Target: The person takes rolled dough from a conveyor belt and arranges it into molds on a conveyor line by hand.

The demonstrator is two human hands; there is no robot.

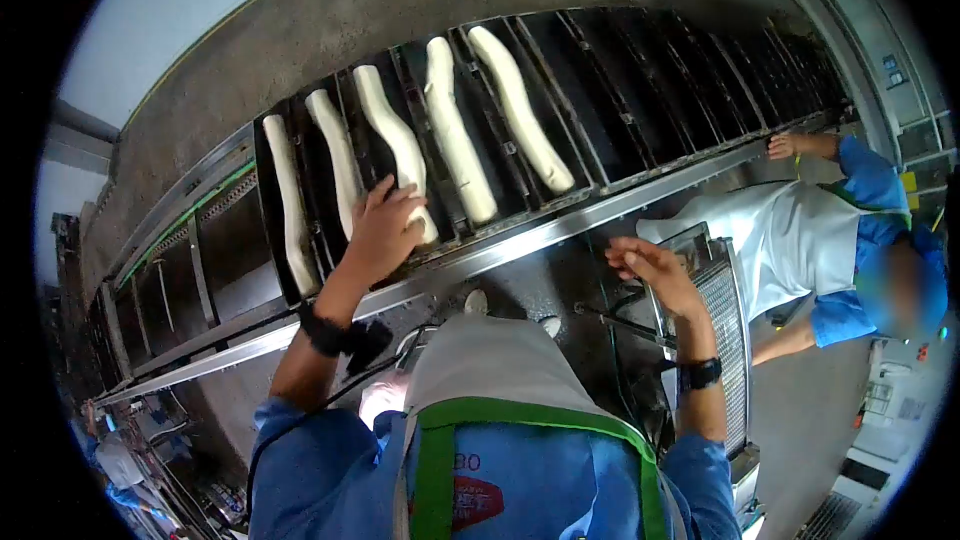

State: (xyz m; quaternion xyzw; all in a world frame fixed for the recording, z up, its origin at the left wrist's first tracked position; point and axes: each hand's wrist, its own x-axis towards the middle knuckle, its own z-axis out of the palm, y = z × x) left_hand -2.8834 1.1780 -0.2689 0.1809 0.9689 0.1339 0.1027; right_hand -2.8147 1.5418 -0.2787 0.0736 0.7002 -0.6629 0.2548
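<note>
My left hand point(385, 232) rests with its fingers apart over the near ends of two long pale pieces, the second point(337, 155) and third point(393, 130) from the left. It seems to touch the third one; its palm side is hidden. Several such pieces lie lengthwise in the black compartments of a conveyor point(640, 90), among them one at the far left point(288, 200), a fourth point(455, 145) and a fifth point(520, 110). Off to the right, my right hand point(650, 268) hangs in the air near the metal rail point(520, 240), fingers loosely spread, holding nothing.
A co-worker in blue with a white apron point(790, 240) stands at the right, one hand near the conveyor. Between us is a metal mesh stand point(722, 320). The conveyor's metal frame point(205, 285) runs on at the left. Another person is partly visible at the lower left.
</note>
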